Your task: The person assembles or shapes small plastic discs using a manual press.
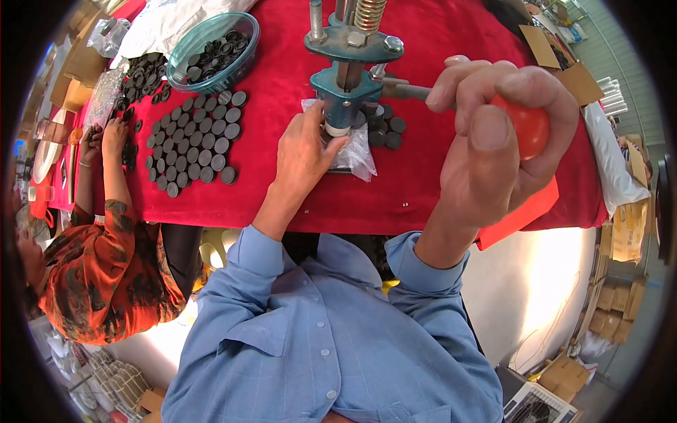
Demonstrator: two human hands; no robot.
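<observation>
On the red-covered table stands a green hand press (pixel 343 99) with a white tip (pixel 337 130) at the foot of its ram. My left hand (pixel 302 151) is at that tip, forefinger on its left and thumb to its right; whatever the fingers grip there is hidden. A clear plastic bag (pixel 360 151) lies under the press beside my thumb. My right hand (pixel 486 141), raised close to the camera, is closed round the red ball knob (pixel 529 128) at the end of the press's metal lever (pixel 409 91). Several black round caps (pixel 392 125) lie just right of the press.
Many black caps (pixel 194 141) are spread over the red cloth (pixel 247 201) on the left. Behind them is a teal plastic tub (pixel 243 60) of black parts. A co-worker's hands (pixel 113 137) handle black pieces at far left. A red box (pixel 525 211) is below my right hand.
</observation>
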